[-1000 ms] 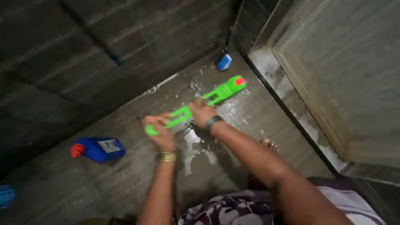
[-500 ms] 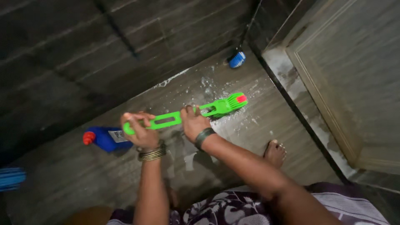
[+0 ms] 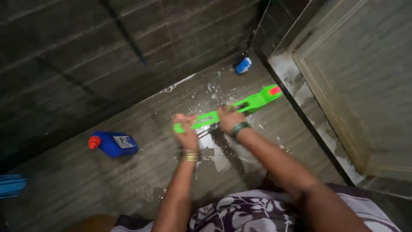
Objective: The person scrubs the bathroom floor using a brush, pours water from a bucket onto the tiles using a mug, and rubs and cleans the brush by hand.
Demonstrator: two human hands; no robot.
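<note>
Head view: both hands grip a green brush [image 3: 234, 109] that slants across the wet floor [image 3: 141, 172]. The left hand [image 3: 187, 133] is closed round the handle's near end; the right hand [image 3: 229, 119] is closed round its middle. The brush head, with a red tip, lies near the door [image 3: 360, 77] sill. A blue bottle [image 3: 113, 144] lies on its side well to the left. A small blue brush [image 3: 243, 65] stands in the far corner.

Bare arms; gold bangles [image 3: 191, 157] left wrist, dark green band [image 3: 239, 128] right; floral-print garment [image 3: 240, 215].
</note>
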